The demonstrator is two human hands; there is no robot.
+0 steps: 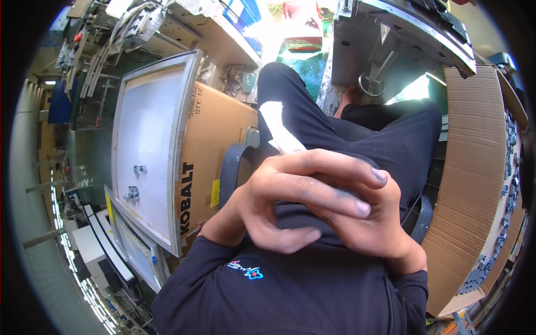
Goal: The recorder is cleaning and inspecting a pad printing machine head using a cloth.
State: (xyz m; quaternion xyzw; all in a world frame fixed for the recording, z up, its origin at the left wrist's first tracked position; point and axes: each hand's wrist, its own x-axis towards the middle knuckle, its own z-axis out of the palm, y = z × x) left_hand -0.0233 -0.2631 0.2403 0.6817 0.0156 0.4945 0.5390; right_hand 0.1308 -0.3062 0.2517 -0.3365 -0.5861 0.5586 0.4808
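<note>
Two hands clasped together over lap, holding nothing. left hand (279, 195) lies on top, fingers stretched out across right hand (368, 223), whose fingers curl under and wrap round it. Both rest against dark sweatshirt (290, 290), just near of black trousers (357, 128) with white patch (279, 128) on left thigh. Grey framed panel (148, 145) leans on cardboard box (215, 139) at left, small metal parts sitting on it. Flat cardboard sheet (474, 184) at right
</note>
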